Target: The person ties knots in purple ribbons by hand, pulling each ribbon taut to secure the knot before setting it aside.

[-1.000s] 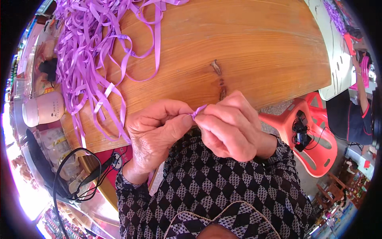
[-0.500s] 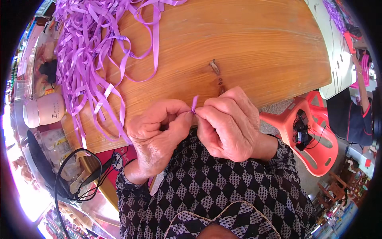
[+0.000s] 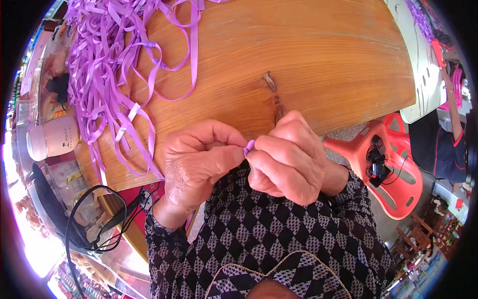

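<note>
A small bit of purple ribbon (image 3: 249,146) shows between my fingertips, just past the table's near edge. My left hand (image 3: 201,162) pinches it between thumb and forefinger from the left. From the right, my right hand (image 3: 289,162) grips it too, with its fingers curled in. Only a short folded piece of the ribbon is visible; the fingers cover the rest. On the left of the wooden table (image 3: 308,55) lies a large tangled heap of purple ribbons (image 3: 107,60), some strands hanging over the near edge.
A pale lidded jar (image 3: 54,137) stands left of the heap, with a looped black cable (image 3: 74,219) nearer me. To the right, a red plastic stool (image 3: 393,189) bears a black device with a cord (image 3: 378,164). Another person's arm (image 3: 452,107) shows at far right.
The ribbon's upright end has gone from above my fingertips; a small folded bit now sits between them. My left fingers have shifted slightly right and closed in on it.
</note>
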### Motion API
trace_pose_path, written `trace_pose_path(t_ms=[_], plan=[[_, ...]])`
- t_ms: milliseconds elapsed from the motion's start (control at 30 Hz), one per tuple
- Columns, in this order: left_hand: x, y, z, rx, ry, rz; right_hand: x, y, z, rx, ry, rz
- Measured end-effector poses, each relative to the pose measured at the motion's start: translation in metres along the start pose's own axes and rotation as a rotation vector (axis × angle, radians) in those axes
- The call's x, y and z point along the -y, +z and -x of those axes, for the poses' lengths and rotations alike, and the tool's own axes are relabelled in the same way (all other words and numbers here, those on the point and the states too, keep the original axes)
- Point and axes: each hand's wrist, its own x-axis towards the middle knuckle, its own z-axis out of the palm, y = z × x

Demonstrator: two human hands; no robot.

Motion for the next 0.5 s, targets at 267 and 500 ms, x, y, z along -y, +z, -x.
trace_pose_path(t_ms=[267,500], plan=[[0.0076,0.0026,0.0037,-0.113,0.141,-0.045,0.0023,-0.0010,-0.0044,0.060,0.086,0.029],[0.0033,-0.0047,0.0018,-0.009,0.025,0.099,0.0035,-0.0051,-0.0041,0.128,-0.001,0.009]])
